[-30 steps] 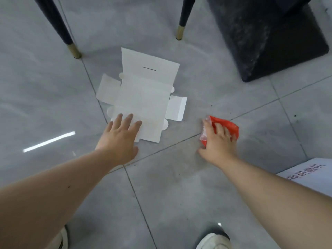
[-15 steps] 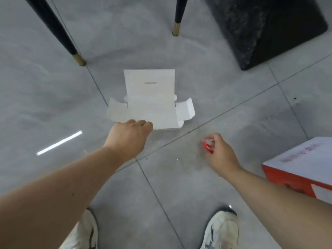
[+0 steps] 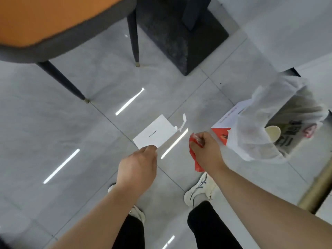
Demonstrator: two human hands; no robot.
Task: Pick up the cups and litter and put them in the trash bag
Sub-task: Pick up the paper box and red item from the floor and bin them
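Observation:
My left hand (image 3: pixel 137 168) pinches the near edge of a flattened white cardboard box (image 3: pixel 155 133) and holds it above the floor. My right hand (image 3: pixel 205 151) is closed on a crumpled red wrapper (image 3: pixel 195 161) that hangs below the fist. To the right, a white translucent trash bag (image 3: pixel 255 141) stands open on the floor. Inside it lie a paper cup (image 3: pixel 273 133) and printed packaging. A red and white box (image 3: pixel 227 123) sits against the bag's left side.
An orange chair (image 3: pixel 53 20) with black legs (image 3: pixel 62 80) stands at the upper left. A black table base (image 3: pixel 181 38) is at the top centre. A brass leg (image 3: pixel 316 191) rises at the right edge. My shoes (image 3: pixel 199 189) stand on the grey tile floor (image 3: pixel 71 123).
Both hands have lifted off the floor, the left with the white box and the right with the red wrapper. The view has risen and swung right, bringing the trash bag into sight.

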